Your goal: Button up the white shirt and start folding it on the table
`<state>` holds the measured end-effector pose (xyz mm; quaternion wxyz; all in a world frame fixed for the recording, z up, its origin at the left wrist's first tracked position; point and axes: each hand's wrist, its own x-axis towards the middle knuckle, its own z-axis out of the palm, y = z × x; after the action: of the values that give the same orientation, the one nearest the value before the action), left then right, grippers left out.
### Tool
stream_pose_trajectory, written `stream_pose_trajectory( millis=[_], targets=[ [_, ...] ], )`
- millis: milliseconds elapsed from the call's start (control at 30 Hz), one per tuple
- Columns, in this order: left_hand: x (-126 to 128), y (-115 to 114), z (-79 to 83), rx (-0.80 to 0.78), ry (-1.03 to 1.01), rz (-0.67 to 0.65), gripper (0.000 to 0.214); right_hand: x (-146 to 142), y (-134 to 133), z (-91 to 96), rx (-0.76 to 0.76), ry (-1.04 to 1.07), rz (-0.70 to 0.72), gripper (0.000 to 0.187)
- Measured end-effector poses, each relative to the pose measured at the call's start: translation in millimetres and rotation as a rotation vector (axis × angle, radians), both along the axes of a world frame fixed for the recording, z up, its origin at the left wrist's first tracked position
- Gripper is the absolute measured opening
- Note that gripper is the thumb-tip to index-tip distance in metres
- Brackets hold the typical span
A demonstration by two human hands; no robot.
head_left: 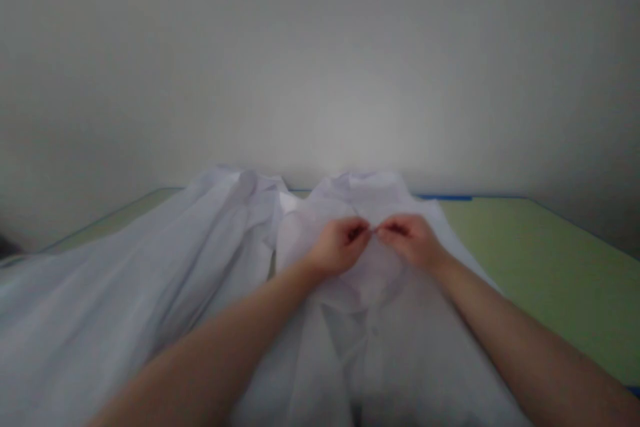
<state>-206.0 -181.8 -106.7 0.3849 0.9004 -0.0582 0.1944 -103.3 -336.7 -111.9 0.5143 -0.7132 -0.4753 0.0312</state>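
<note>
A white button-front coat (370, 287) is spread out in front of me, its upper end toward the wall. Over its upper front, my left hand (345, 243) is closed in a pinch on the fabric edge. My right hand (413, 239) pinches the same spot from the other side, the fingertips of both hands nearly meeting. Whether a button sits between them is too blurred to tell. Lower on the front, the cloth parts in a gap with a small round button (375, 331) beside it.
Another white garment (150, 273) lies in long folds to the left, close beside the coat. Both rest on a green table (540, 267) with blue edging. A plain pale wall (320, 67) rises behind the table's far edge.
</note>
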Motion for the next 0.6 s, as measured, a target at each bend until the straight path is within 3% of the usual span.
stream_pose_trajectory(
  millis=[100,300,600],
  targets=[
    [-0.6,-3.7,-1.7,0.026,-0.033,-0.014,0.022,5.5,-0.1,-0.7,0.021,0.16,0.01,0.025],
    [-0.9,-6.6,-2.6,0.069,-0.072,-0.017,0.02,8.6,-3.9,2.1,-0.104,0.298,0.1,0.026],
    [0.3,-6.3,-1.8,0.041,-0.037,0.035,0.02,10.9,-4.7,-0.3,-0.157,0.165,0.003,0.028]
  ],
)
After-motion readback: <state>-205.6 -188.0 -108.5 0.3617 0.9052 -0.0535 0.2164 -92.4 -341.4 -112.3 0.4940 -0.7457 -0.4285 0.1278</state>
